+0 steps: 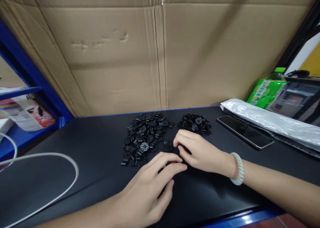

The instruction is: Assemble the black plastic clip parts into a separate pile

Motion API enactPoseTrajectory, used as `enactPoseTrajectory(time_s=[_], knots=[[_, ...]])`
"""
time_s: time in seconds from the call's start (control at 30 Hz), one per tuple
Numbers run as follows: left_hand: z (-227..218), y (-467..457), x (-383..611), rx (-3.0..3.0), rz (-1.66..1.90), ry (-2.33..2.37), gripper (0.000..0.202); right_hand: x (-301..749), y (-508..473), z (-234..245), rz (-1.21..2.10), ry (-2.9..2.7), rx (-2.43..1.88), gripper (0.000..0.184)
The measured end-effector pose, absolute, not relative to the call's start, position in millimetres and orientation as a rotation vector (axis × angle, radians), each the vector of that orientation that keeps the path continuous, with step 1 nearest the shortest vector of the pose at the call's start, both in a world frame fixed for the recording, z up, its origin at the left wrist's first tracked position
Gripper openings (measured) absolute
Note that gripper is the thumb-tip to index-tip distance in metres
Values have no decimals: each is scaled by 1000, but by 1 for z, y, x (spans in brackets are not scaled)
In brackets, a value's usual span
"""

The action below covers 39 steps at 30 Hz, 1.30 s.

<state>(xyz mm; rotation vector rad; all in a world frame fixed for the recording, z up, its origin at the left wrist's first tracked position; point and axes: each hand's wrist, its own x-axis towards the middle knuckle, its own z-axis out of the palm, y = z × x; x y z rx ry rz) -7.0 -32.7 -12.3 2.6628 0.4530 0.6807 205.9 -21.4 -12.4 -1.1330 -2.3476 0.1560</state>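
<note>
Two heaps of small black plastic parts, round perforated discs with clip-like tabs, lie on the black tabletop. The larger heap (145, 134) is in the middle, and a smaller heap (195, 123) sits to its right. My left hand (152, 188) is in front of the larger heap, fingers bent and drawn together; anything between them is hidden. My right hand (200, 151) is just before the smaller heap, its fingers curled in a pinch. By its fingertips is a single black plastic part (167, 146); whether they grip it is unclear. Both hands' fingertips nearly meet.
A smartphone (245, 131) lies at the right, beside a silvery plastic package (272, 121). Behind that stands a green-labelled bottle (267, 90). A white cable (75, 168) loops over the table's left side. Cardboard (112, 55) walls off the back, and a blue frame (42, 78) rises at left.
</note>
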Motion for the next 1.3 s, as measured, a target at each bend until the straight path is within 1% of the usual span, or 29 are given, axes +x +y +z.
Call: enactPoseTrajectory(time_s=[0.03,0.1,0.17,0.2,0.27,0.33,0.4,0.47,0.57,0.67,0.73,0.9,0.97,1.03,1.1,1.2,1.3], knots=[[-13,-32,-7,2652,691,458,48,206,-23,-12,165,-2318,-1170,21],[-14,-32,-7,2614,740,478,42,205,-24,-13,198,-2315,-1209,32],[-17,-32,-7,2559,838,484,31,203,-23,-15,213,-2367,-1209,42],[-18,-32,-7,2534,903,472,26,201,-22,-16,201,-2398,-1205,44],[-19,-33,-8,2498,1033,426,21,199,-21,-18,148,-2446,-1207,41],[-19,-34,-8,2480,1115,399,21,197,-19,-20,111,-2469,-1211,32],[-19,-34,-8,2462,1152,444,21,196,-18,-21,146,-2443,-1206,25],[-19,-32,-7,2436,1174,542,20,194,-18,-21,265,-2356,-1201,20],[-20,-28,-5,2398,1214,708,19,192,-20,-17,651,-2077,-1223,16],[-22,-23,-3,2396,1240,750,27,187,-25,-11,1097,-1775,-1186,21],[-24,-21,-3,2408,1252,719,29,185,-29,-10,1272,-1690,-1162,24],[-23,-22,-5,2309,1283,653,19,182,-35,-12,1490,-1630,-1127,30],[-22,-22,-7,2234,1280,658,21,183,-36,-11,1503,-1612,-1104,32],[-22,-22,-8,2213,1295,661,24,183,-37,-9,1519,-1549,-1053,29],[-21,-22,-8,2241,1304,646,26,182,-39,-7,1614,-1467,-963,26],[-20,-22,-8,2284,1314,610,24,179,-41,-5,1789,-1430,-865,30],[-20,-23,-7,2315,1302,573,25,177,-41,-5,1822,-1453,-863,29]])
